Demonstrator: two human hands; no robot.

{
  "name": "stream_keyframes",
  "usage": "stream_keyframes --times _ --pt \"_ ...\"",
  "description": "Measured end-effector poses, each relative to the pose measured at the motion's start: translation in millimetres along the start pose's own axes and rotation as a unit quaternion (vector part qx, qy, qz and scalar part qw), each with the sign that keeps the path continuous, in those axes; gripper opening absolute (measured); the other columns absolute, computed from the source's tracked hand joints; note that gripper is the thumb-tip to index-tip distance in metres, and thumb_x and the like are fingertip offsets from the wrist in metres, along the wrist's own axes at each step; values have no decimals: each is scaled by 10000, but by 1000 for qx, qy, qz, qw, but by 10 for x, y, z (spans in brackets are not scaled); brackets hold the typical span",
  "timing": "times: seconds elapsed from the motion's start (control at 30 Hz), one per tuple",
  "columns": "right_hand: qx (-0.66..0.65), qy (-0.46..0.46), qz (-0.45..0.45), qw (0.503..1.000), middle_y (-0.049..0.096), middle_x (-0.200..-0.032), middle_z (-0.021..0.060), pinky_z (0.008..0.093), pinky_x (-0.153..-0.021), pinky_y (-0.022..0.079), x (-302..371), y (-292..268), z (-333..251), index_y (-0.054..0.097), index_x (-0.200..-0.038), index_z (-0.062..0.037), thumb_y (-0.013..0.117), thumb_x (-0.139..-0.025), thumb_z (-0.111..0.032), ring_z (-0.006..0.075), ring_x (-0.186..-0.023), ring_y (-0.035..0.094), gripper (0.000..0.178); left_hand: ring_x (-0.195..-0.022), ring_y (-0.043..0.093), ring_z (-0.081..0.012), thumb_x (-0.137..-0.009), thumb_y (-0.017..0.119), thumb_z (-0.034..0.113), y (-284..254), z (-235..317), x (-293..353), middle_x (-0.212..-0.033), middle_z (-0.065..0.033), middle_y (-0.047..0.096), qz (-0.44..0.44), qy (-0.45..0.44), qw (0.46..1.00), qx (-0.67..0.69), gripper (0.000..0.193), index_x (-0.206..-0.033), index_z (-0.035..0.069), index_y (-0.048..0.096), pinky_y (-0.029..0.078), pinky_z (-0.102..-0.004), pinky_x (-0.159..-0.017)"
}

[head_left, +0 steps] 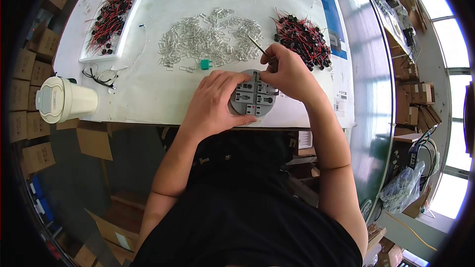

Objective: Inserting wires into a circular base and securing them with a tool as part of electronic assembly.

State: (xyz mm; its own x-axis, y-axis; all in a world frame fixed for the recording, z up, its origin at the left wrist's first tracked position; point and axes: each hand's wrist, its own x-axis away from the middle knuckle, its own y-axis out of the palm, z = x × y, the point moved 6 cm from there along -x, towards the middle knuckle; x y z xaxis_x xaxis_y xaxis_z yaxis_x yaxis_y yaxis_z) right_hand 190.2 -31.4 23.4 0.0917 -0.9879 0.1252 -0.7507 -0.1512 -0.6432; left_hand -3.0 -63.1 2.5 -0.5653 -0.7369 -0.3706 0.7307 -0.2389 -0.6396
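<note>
A round grey fixture (pixel 251 111) with several rectangular slots and dark fittings lies on the table's near side. My left hand (pixel 213 100) curls around its left side, thumb at the near edge and fingertips at the far edge. Between the fingers of my right hand (pixel 289 71) is a thin pointed metal tool (pixel 255 43); its tip points far left, and its exact kind is hidden by the hand. That hand rests close to the fixture's far right edge. Just beyond lies a spread pile of small clear pieces (pixel 198 39), with a small green block (pixel 205 64) at its near edge.
Black round parts with red wires are heaped at right (pixel 303 42); more fill a white tray (pixel 129 29) at left. Glasses (pixel 105 76) and a cream lidded bin (pixel 79 100) stand near the left edge. Cardboard boxes (pixel 37 74) line the left side.
</note>
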Motion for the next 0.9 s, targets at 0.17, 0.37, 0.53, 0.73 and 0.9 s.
stream_keyframes --times 0.17,0.37,0.53,0.73,0.9 --pt "-18 26 -13 999 677 -799 91 324 -650 522 -19 23 71 662 -981 42 807 -881 -157 156 -706 643 266 -1190 623 -328 -662 977 385 6 -13 3 -1265 -91 691 1 1 1000 1 814 -1323 53 638 482 -457 -1055" --pt "-129 61 28 989 700 -792 70 294 -628 508 50 52 333 689 -931 38 803 -941 -200 108 -708 651 265 -1231 598 -345 -764 933 351 -161 33 7 -1321 -84 665 50 27 996 75 667 -1309 81 660 494 -457 -1040" --pt "-212 24 72 974 665 -768 -13 239 -626 471 115 134 490 710 -953 14 795 -947 -145 32 -707 574 181 -1183 601 -343 -904 830 222 -424 -289 79 -1286 -97 650 130 -24 991 -38 441 -1295 71 696 513 -439 -1000" --pt "-238 -15 30 971 648 -765 -37 237 -631 463 120 167 486 725 -977 -3 827 -901 -96 28 -695 545 158 -1143 593 -329 -968 742 101 -376 -451 53 -1224 -107 632 108 -103 981 -120 289 -1254 74 715 507 -433 -990" --pt "-185 4 32 982 642 -837 -56 212 -662 446 142 127 405 719 -989 -6 827 -910 -61 7 -745 537 145 -1095 592 -326 -939 765 84 -333 -420 60 -1238 -92 606 120 -78 973 -183 301 -1226 66 674 528 -449 -932"
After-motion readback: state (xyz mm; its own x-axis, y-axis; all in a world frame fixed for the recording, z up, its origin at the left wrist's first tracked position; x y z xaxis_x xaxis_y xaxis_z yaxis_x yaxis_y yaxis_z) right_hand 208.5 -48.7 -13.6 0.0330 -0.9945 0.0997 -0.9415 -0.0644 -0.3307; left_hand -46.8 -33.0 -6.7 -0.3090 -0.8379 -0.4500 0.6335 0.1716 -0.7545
